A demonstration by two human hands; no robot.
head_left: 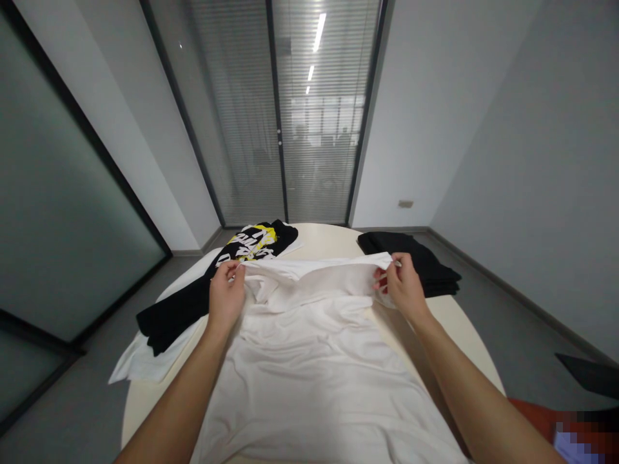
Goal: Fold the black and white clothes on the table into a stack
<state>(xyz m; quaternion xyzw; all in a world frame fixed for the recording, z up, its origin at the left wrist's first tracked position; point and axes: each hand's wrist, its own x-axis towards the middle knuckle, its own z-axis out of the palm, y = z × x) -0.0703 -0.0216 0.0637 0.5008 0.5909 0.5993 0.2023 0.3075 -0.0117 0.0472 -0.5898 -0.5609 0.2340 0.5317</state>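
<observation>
Round cream table (pixel 329 245) carries white T-shirt (pixel 309 361); left hand (pixel 226 298) and right hand (pixel 403 287) each pinch its far edge. Fabric probably soft, light, limp; edge corners seem the best hold.

Office meeting room, glass partition with blinds (pixel 300 129), round table (pixel 333 241), grey walls

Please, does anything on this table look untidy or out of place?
Yes, at the left. The black printed garment and a white cloth under it lie loose, and the cloth hangs over the table edge, while the black stack at the right is folded neatly.
</observation>
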